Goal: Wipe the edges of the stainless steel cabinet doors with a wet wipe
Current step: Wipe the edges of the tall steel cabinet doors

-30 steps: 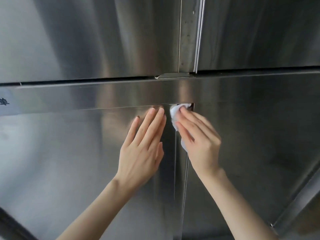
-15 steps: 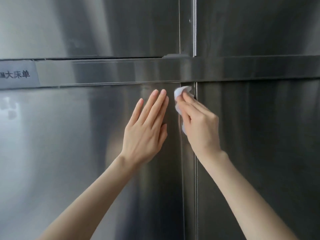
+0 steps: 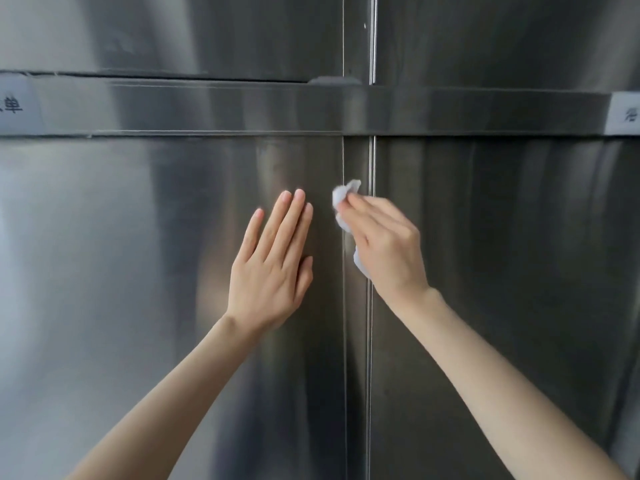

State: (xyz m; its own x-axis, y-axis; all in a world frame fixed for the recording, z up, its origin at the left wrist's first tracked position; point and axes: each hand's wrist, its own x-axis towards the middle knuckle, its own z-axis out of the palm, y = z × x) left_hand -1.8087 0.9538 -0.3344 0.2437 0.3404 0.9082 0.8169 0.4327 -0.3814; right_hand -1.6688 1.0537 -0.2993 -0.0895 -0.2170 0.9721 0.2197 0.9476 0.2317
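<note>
Our left hand [image 3: 273, 268] lay flat on the left door [image 3: 138, 271], fingers straight and close together, gripping nothing; the fingertips pointed up towards the rail [image 3: 242, 105] and stopped short of it; the hand sat just beside the thin vertical line that marked off the strip [image 3: 356, 358] at the door's edge. Our right hand [image 3: 388, 247] held the wipe [image 3: 343, 199], fingers bent over it and pressing it to the strip; we could not see the thumb. The wipe was white and crumpled; one bunch stuck out above the fingertips, across the thin line, and another showed beneath the palm, just beside the seam [image 3: 370, 341]; it lay below the rail and apart from it. The right door [image 3: 502, 271] stood past the seam; the right wrist crossed in front of it. Above the rail we saw two upper doors [image 3: 173, 29], split by their own seam; a left label [image 3: 17, 105] with dark characters sat at the rail's left end and a right label [image 3: 625, 114] at its right end, both cut by the frame.
</note>
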